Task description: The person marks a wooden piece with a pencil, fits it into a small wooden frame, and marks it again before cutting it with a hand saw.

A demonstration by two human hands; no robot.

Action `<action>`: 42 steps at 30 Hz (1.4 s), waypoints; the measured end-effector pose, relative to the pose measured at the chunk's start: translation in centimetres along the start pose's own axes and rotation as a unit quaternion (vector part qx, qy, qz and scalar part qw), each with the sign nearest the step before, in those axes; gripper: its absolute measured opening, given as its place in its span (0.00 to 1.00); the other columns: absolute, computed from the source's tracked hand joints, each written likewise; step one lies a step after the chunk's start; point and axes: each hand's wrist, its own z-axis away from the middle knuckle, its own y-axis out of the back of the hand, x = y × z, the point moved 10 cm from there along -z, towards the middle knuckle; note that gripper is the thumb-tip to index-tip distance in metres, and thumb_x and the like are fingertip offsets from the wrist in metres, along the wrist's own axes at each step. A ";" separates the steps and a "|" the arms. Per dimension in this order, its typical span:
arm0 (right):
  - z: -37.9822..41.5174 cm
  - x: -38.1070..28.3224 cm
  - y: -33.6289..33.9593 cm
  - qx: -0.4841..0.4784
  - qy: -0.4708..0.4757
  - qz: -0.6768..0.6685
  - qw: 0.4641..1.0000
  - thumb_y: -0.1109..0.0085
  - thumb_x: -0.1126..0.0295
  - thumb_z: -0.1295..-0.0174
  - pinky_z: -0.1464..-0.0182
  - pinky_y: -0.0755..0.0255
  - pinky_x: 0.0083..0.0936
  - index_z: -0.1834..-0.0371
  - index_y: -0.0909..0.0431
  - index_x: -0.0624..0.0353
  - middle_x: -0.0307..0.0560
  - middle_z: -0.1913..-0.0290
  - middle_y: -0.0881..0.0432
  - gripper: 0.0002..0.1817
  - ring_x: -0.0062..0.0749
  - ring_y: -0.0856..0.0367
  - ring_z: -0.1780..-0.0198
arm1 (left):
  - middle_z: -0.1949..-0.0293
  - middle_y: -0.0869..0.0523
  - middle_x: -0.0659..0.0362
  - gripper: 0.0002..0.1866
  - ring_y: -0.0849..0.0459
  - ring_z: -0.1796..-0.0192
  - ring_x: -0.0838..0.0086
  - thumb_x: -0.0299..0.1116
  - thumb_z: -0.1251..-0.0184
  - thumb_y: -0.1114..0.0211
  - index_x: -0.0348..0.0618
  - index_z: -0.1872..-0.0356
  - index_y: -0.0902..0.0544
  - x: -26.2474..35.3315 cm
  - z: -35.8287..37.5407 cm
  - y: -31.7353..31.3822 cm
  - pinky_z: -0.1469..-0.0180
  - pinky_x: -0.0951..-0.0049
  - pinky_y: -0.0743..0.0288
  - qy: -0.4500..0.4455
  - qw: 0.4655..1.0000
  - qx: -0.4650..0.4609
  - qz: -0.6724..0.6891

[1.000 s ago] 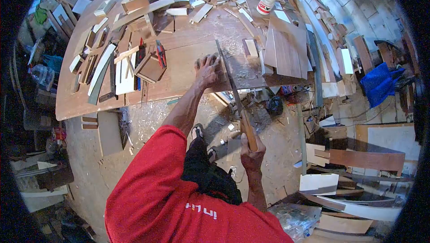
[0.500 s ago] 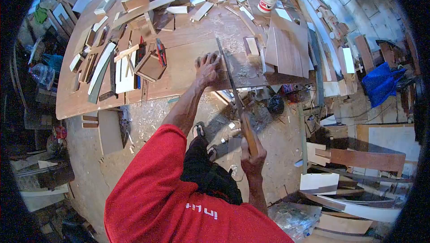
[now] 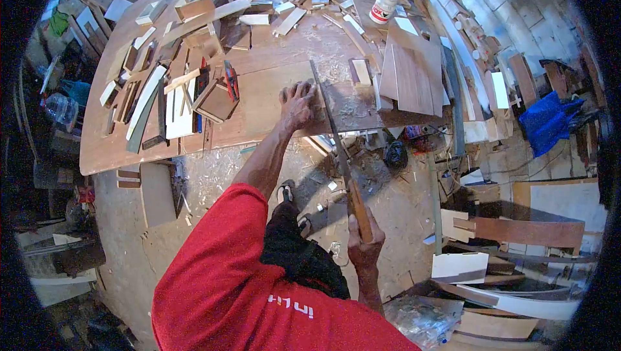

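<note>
Two hands share the sawing: the right hand (image 3: pixel 363 234) is closed around the wooden handle of the handsaw (image 3: pixel 336 137), low over the floor, while the left hand (image 3: pixel 296 105) lies flat, fingers spread, holding nothing, pressing the plywood board (image 3: pixel 259 102) down on the workbench (image 3: pixel 103 150). The blade sits in a kerf running in from the bench's near edge, its tip beside the fingers. How much of the cut remains I cannot tell.

Saw (image 3: pixel 331 121): thin dull metal blade, smooth wooden handle. Board (image 3: pixel 272 102) under left hand (image 3: pixel 296 105): pale matt wood, sawdust-strewn. Workbench (image 3: pixel 103 150): reddish-brown smooth wood. Glue bottle (image 3: pixel 383 7): glossy white plastic. Sleeve (image 3: pixel 220 267): red cloth.
</note>
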 end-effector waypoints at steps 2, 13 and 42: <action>-1.2 0.8 -0.7 -0.015 -0.064 -0.034 0.997 0.43 0.68 0.37 0.62 0.26 0.32 0.52 0.22 0.68 0.59 0.65 0.18 0.15 0.40 0.17 0.65 | 0.31 0.37 0.58 0.33 0.43 0.29 0.56 0.36 0.46 0.45 0.64 0.32 0.32 0.1 0.0 0.0 0.31 0.42 0.55 0.000 1.000 -0.014 0.006; -1.5 0.7 -1.2 -0.041 -0.073 -0.025 0.996 0.44 0.68 0.35 0.61 0.25 0.31 0.48 0.23 0.66 0.59 0.64 0.18 0.16 0.43 0.17 0.63 | 0.31 0.37 0.59 0.34 0.43 0.28 0.58 0.34 0.47 0.45 0.61 0.32 0.32 -0.2 -0.8 -0.1 0.31 0.41 0.56 0.003 1.000 -0.011 -0.007; 0.7 1.1 -0.1 -0.021 -0.058 -0.014 0.998 0.45 0.69 0.35 0.60 0.25 0.33 0.50 0.23 0.67 0.61 0.62 0.18 0.15 0.48 0.16 0.61 | 0.32 0.35 0.57 0.31 0.43 0.28 0.56 0.49 0.40 0.42 0.60 0.33 0.31 -0.1 0.4 -0.6 0.32 0.38 0.57 -0.003 1.000 -0.010 0.011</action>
